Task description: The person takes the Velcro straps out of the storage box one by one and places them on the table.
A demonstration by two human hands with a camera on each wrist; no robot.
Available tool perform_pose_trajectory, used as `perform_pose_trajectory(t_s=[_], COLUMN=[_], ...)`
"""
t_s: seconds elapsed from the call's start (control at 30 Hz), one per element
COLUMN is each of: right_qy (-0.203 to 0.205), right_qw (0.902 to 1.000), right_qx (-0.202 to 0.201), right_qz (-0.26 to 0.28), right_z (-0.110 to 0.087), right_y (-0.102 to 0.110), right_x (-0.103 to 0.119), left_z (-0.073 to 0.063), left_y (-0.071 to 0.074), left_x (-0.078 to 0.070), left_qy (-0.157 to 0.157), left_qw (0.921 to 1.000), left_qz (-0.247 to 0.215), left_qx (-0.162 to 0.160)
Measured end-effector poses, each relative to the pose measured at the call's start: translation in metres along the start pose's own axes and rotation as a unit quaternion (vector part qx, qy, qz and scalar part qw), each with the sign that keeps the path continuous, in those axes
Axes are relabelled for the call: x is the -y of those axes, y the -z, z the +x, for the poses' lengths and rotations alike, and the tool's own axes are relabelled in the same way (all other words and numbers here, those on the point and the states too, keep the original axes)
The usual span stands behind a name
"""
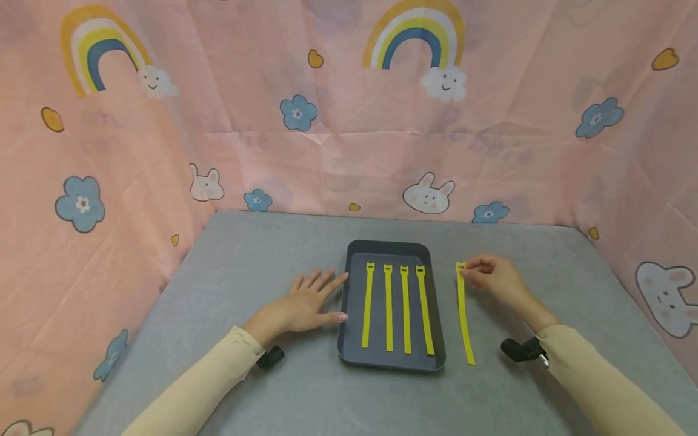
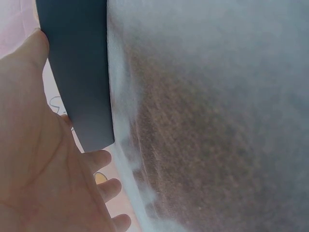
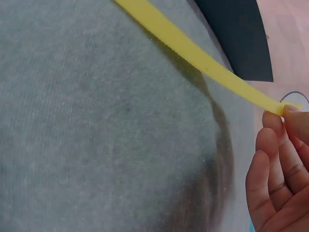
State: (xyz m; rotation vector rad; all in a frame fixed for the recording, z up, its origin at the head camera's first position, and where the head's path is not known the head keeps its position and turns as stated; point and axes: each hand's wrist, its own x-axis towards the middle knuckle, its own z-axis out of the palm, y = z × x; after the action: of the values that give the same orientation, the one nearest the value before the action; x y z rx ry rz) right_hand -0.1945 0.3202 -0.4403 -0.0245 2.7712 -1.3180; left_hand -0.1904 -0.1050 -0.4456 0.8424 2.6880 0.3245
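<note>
My right hand (image 1: 498, 280) pinches the slotted head end of a yellow cable strap (image 1: 463, 315) just right of the tray. In the right wrist view the strap (image 3: 193, 53) slants from the fingertips toward the grey table, casting a shadow. Inside the dark grey tray (image 1: 389, 362) several more yellow straps lie side by side lengthwise, slotted heads at the far end, among them a leftmost strap (image 1: 368, 309) and a rightmost strap (image 1: 425, 312). My left hand (image 1: 302, 307) spreads its fingers at the tray's left side, thumb and index fingertip right at the wall (image 2: 79, 72).
The grey table (image 1: 245, 387) runs back to a pink printed curtain (image 1: 349, 157), which also closes off both sides. Black wrist devices sit below each sleeve, a left one (image 1: 270, 357) and a right one (image 1: 522, 349).
</note>
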Motion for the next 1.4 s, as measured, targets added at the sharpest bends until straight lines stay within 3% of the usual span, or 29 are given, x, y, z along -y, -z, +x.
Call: perform_pose_trajectory(t_s=[1.4], right_qy=[0.009], right_qw=[0.9981], right_qx=[-0.002], right_qz=[-0.061], right_z=[0.012], right_y=[-0.013], right_x=[-0.021], left_z=[-0.002], left_y=[0.0], left_x=[-0.002], left_qy=[0.001], left_qw=[1.0], left_qz=[0.002], left_qx=[-0.005])
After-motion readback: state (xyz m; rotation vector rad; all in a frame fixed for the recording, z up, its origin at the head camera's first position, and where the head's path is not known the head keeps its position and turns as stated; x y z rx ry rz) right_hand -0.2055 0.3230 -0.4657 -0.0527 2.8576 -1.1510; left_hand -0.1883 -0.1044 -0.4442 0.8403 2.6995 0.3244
